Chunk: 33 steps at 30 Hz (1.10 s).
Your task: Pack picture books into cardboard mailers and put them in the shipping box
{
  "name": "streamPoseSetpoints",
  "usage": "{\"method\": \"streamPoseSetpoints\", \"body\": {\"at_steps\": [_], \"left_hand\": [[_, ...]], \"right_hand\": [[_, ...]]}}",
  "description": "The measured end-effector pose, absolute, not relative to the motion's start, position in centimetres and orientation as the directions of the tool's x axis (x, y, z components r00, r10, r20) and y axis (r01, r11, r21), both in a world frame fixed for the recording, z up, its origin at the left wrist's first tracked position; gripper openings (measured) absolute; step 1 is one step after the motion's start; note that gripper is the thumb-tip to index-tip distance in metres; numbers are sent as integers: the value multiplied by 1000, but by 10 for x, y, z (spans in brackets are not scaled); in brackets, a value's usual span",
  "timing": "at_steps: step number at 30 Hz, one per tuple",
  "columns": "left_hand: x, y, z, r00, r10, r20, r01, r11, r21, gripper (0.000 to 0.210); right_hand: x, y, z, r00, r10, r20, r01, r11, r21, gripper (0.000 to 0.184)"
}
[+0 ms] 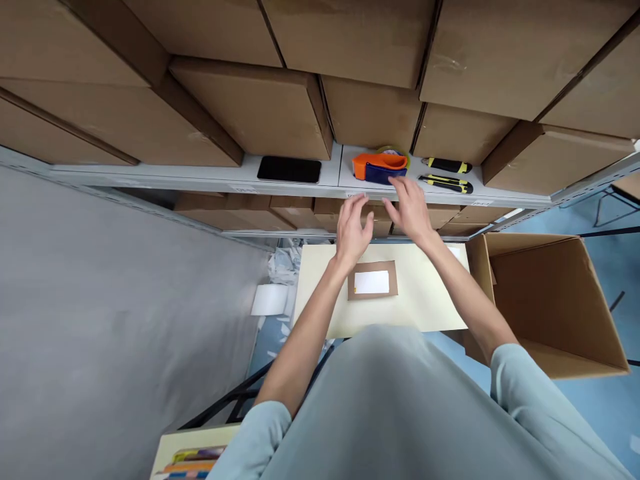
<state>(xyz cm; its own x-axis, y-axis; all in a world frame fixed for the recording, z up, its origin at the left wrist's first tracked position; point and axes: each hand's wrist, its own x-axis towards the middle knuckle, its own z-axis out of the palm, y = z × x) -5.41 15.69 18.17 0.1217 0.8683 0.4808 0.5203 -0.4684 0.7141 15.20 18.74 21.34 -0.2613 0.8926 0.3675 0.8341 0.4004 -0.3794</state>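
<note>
So the orange-and-blue tape dispenser (379,165) sits right by the shelf's (331,173) front edge, long axis running along it. The right hand (413,210) is the closer one: fingers spread, gripping nothing, dispenser just past its fingertips and a bit left. Can't tell if they touch. Left hand (353,233) is empty too, fingers loosely bent, dispenser ahead and slightly right. The small labelled parcel (371,282) lies between the table's (420,303) near and far edges.
</note>
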Motion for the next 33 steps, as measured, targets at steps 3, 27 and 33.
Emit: {"method": "streamPoseSetpoints", "body": {"at_steps": [3, 27, 33], "left_hand": [[-38, 183, 203, 115, 850, 514, 507, -495, 706, 41], [-58, -11, 155, -78, 977, 200, 539, -127, 833, 43], [-49, -58, 135, -47, 999, 15, 479, 10, 878, 42]], "right_hand": [[144, 247, 219, -324, 896, 302, 856, 414, -311, 63], [185, 41, 149, -310, 947, -77, 756, 197, -625, 66], [192, -47, 115, -184, 874, -450, 749, -172, -640, 62]]}}
